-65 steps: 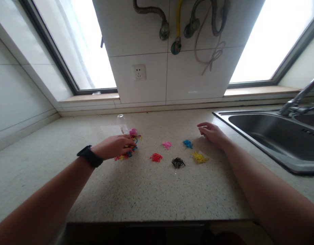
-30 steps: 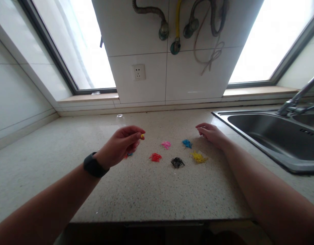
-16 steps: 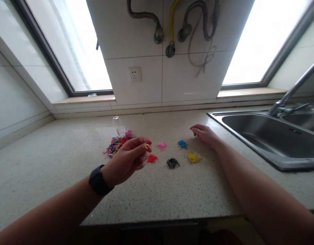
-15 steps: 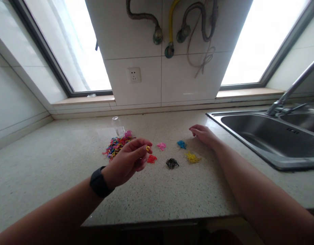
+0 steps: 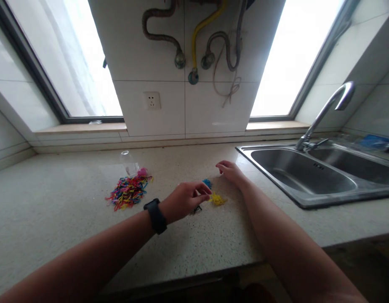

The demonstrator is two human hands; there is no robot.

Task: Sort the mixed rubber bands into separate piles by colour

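Observation:
My left hand (image 5: 190, 198), with a black band on its wrist, reaches across the counter. Its thumb and index finger pinch a yellow rubber band at the edge of the yellow rubber band pile (image 5: 218, 199). Under that hand, black rubber bands (image 5: 197, 209) show in part. A blue pile (image 5: 207, 183) lies just beyond the fingers. My right hand (image 5: 230, 171) rests on the counter near the sink, fingers curled, with nothing visible in them. To the left is a large heap of mixed-colour rubber bands (image 5: 128, 191). Pink and red piles are hidden behind my left hand.
A clear plastic bottle or cup (image 5: 126, 162) stands behind the mixed heap, beside a pink item (image 5: 142, 172). On the right is a steel double sink (image 5: 298, 198) with a tap (image 5: 323, 111). The speckled counter (image 5: 55, 219) ends at a front edge near me.
My left hand has moved right, from near the mixed heap to the yellow pile, carrying the yellow rubber band. The right hand stays in place on the counter. The view has turned right.

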